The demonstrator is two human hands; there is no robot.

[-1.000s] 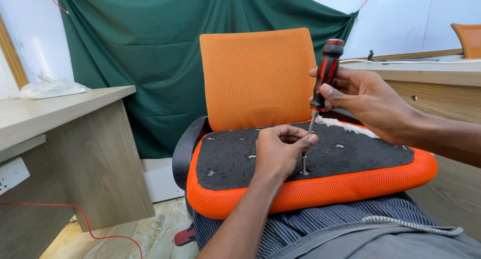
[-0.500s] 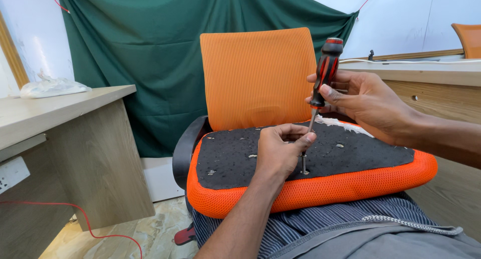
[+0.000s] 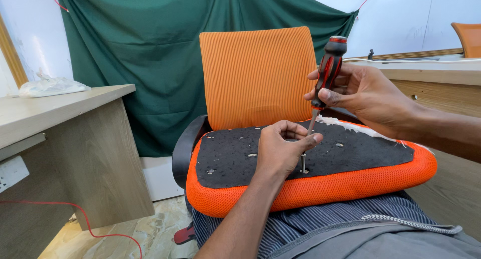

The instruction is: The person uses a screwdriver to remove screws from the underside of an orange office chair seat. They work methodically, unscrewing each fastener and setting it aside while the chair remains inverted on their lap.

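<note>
step: driving metal screw [image 3: 303, 164] into black underside of orange mesh seat cushion [image 3: 310, 189] on my lap | left hand [image 3: 280, 151] pinches screw upright | right hand [image 3: 363, 96] grips red-black screwdriver [image 3: 325, 76] | next: needs tip seated, steady turn

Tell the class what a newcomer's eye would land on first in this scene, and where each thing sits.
First comes the bright orange seat cushion, lying upside down across the person's lap with its black underside up, in front of the orange chair back. Above it the right hand holds a red and black screwdriver tilted down. The left hand steadies the screw standing in the black underside.
</note>
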